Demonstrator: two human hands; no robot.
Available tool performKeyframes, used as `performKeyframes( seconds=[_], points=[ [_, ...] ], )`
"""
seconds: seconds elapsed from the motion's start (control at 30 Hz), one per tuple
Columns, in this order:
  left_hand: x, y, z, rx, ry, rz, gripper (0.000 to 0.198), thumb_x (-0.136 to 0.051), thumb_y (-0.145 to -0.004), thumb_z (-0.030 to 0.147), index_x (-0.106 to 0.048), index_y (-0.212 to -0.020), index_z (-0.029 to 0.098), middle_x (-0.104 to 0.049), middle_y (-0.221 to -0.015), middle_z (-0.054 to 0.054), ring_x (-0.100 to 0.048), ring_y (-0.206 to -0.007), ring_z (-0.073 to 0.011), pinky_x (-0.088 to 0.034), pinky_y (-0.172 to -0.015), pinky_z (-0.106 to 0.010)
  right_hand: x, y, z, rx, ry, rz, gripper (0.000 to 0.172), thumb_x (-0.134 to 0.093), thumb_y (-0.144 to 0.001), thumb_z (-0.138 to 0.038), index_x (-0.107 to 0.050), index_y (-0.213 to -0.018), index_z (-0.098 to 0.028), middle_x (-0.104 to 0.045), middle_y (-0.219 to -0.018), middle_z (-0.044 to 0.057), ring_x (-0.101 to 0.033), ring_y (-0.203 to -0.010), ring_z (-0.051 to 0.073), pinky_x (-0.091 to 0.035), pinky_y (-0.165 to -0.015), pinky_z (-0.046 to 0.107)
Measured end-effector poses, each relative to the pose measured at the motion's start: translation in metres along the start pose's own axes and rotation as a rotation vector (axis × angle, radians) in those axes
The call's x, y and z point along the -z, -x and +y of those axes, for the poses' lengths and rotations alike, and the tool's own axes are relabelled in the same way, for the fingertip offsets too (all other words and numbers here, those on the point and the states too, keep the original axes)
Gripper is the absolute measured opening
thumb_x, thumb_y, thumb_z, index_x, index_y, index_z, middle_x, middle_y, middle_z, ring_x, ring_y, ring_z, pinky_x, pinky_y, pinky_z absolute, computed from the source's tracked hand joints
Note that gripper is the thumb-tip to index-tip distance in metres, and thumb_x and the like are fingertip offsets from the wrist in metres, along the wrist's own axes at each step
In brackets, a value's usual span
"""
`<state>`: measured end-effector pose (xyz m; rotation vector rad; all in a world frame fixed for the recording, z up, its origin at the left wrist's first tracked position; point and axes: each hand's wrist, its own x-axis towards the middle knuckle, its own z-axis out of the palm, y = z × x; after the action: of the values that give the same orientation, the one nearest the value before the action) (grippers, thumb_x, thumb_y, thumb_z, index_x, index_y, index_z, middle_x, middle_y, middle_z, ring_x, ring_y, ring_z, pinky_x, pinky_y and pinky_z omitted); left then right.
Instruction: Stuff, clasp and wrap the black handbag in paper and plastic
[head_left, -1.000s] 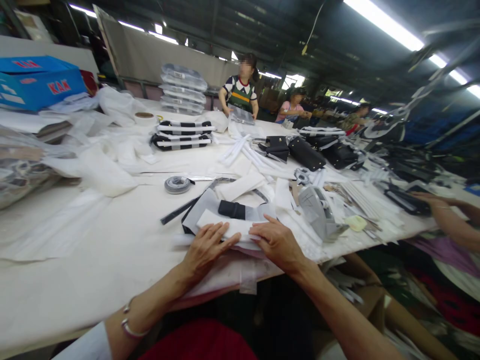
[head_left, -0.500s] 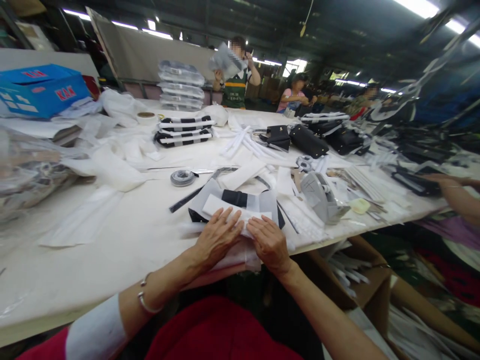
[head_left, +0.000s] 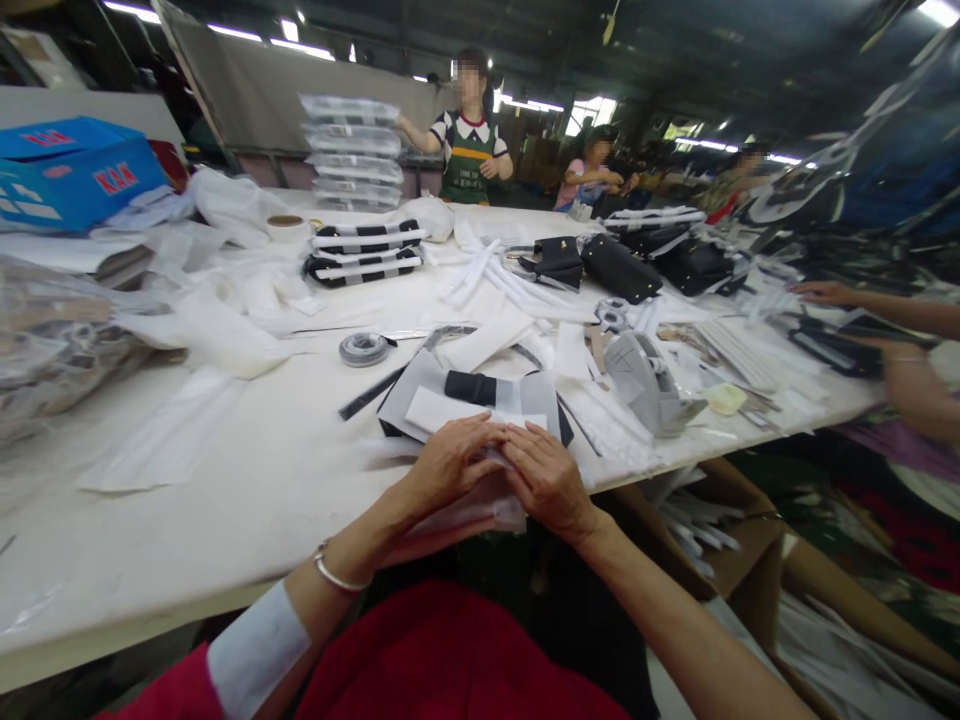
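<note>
White padding strip (head_left: 435, 410) on a grey sheet (head_left: 407, 384), nearer the person than the black folded piece (head_left: 471, 387). Its long axis runs left to right, across the forward line of the arms. Left hand (head_left: 456, 462) and right hand (head_left: 549, 482) meet at its near edge, about equally close; each grip is half-curled, any pinch hidden.

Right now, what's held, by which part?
Left hand and right hand meet at the near edge of the white padding strip; gripped or just pressed can't be told.
</note>
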<state>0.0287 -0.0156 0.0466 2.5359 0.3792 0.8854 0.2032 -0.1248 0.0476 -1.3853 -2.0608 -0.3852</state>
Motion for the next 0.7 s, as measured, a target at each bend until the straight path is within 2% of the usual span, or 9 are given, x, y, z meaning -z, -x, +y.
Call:
performKeyframes(
  seconds=[0.17,0.33,0.47,0.57,0.7],
  points=[
    [-0.010,0.005,-0.011,-0.067,-0.050,-0.005,0.048,-0.057,-0.086,0.005,-0.057,-0.130,0.025,-0.068,-0.125,-0.002,-0.061,-0.119,-0.0188,-0.045,-0.108,-0.041,0.009,-0.002,0.003,-0.010,-0.108,-0.048,0.033,-0.058,-0.092,-0.019,-0.059,-0.124,-0.016,-0.070,-0.119,0.012,-0.060,-0.121,0.024,-0.044,-0.111,0.050],
    [-0.017,0.009,-0.016,-0.103,-0.074,0.030,0.045,-0.054,-0.087,0.004,-0.063,-0.124,0.027,-0.069,-0.123,-0.001,-0.062,-0.120,-0.0191,-0.047,-0.106,-0.042,0.026,-0.003,0.001,-0.076,-0.231,0.038,0.027,-0.056,-0.092,-0.014,-0.060,-0.118,-0.019,-0.072,-0.108,0.007,-0.065,-0.113,0.021,-0.045,-0.111,0.047],
    [-0.018,0.009,-0.014,-0.100,-0.040,0.062,0.041,-0.051,-0.087,0.001,-0.067,-0.116,0.025,-0.072,-0.118,-0.002,-0.063,-0.118,-0.0186,-0.048,-0.105,-0.041,0.045,0.010,-0.011,-0.070,-0.231,0.095,0.022,-0.058,-0.088,-0.007,-0.064,-0.106,-0.019,-0.072,-0.099,0.007,-0.068,-0.102,0.020,-0.051,-0.104,0.045],
    [-0.011,0.008,-0.010,-0.083,-0.016,0.031,0.037,-0.055,-0.087,0.007,-0.066,-0.117,0.024,-0.070,-0.122,-0.004,-0.061,-0.120,-0.0195,-0.046,-0.107,-0.042,0.048,0.030,-0.020,-0.004,-0.160,-0.040,0.025,-0.057,-0.087,-0.006,-0.065,-0.107,-0.019,-0.073,-0.098,0.006,-0.067,-0.100,0.020,-0.055,-0.095,0.038],
    [0.003,0.004,-0.003,-0.033,0.036,-0.069,0.030,-0.057,-0.093,0.027,-0.065,-0.122,0.023,-0.066,-0.129,-0.004,-0.057,-0.126,-0.0212,-0.042,-0.111,-0.043,0.030,0.055,-0.027,-0.009,0.015,-0.238,0.039,-0.052,-0.087,-0.009,-0.061,-0.124,-0.018,-0.066,-0.124,0.012,-0.059,-0.119,0.026,-0.052,-0.098,0.045]
  ],
)
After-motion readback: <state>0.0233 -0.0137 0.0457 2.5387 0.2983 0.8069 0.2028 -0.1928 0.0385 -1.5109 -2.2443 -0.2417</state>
